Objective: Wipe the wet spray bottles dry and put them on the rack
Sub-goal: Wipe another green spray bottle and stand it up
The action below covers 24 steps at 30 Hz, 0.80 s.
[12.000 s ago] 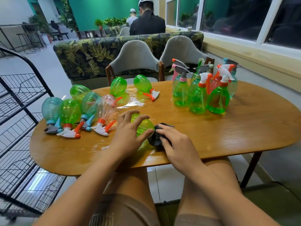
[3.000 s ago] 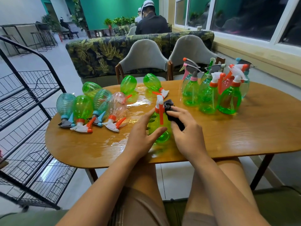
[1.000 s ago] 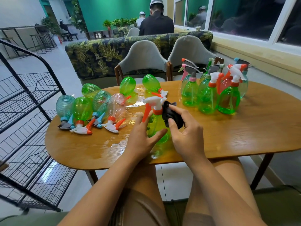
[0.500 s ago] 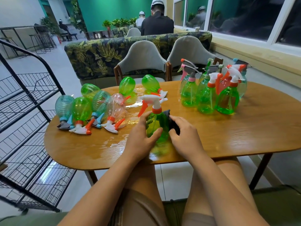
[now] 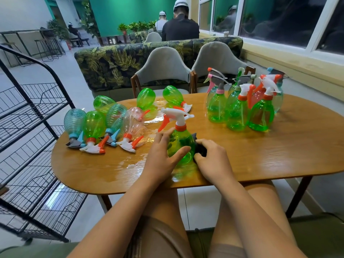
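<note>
A green spray bottle [image 5: 181, 141] with a white and orange trigger head stands upright near the front of the wooden table [image 5: 279, 155]. My left hand [image 5: 161, 157] grips its left side. My right hand [image 5: 212, 159] presses a dark cloth [image 5: 199, 148] against the bottle's lower right side. Several wet bottles [image 5: 104, 125] lie on their sides at the table's left, on a wet patch. Several upright bottles [image 5: 240, 107] stand at the back right. The black wire rack [image 5: 31, 142] stands to the left of the table.
Two grey chairs [image 5: 163, 67] face the table's far side, with a leaf-patterned sofa back [image 5: 115, 62] behind them. People sit further back. A window ledge [image 5: 297, 60] runs along the right. My knees are under the table's front edge.
The bottle lay on its side twelve seconds ago and now stands upright. Over the last second my right hand with the cloth has moved down from the trigger head to the bottle's lower body.
</note>
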Each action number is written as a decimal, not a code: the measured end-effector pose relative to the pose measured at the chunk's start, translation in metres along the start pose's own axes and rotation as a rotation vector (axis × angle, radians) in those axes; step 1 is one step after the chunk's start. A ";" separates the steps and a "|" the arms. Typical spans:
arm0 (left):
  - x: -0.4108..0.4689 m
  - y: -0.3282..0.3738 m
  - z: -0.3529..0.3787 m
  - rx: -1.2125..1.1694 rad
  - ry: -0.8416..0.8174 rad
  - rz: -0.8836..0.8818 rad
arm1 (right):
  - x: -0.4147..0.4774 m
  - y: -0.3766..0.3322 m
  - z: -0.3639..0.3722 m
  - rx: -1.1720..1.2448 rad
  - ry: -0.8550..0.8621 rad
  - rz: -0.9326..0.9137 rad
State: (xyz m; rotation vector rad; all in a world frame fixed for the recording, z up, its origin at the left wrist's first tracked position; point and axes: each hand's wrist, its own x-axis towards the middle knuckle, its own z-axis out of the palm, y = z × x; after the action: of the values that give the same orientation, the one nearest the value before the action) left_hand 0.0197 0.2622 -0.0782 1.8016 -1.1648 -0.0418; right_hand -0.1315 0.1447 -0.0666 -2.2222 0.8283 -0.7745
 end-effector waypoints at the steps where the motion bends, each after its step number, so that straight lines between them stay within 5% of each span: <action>1: 0.000 0.000 0.000 -0.018 -0.001 -0.002 | -0.001 -0.001 0.000 0.020 0.029 -0.005; 11: -0.003 0.010 -0.002 -0.050 -0.022 -0.013 | -0.013 -0.030 -0.009 0.150 0.379 -0.316; 15: -0.004 0.011 -0.003 -0.059 -0.037 -0.014 | -0.019 -0.033 -0.008 0.274 0.332 -0.334; 24: -0.003 0.008 -0.002 -0.062 -0.028 0.002 | -0.009 -0.018 -0.005 0.157 0.246 -0.263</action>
State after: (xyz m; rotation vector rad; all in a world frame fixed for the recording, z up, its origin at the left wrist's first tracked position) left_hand 0.0134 0.2649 -0.0732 1.7501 -1.1725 -0.1008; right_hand -0.1344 0.1602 -0.0531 -2.1461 0.5681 -1.2151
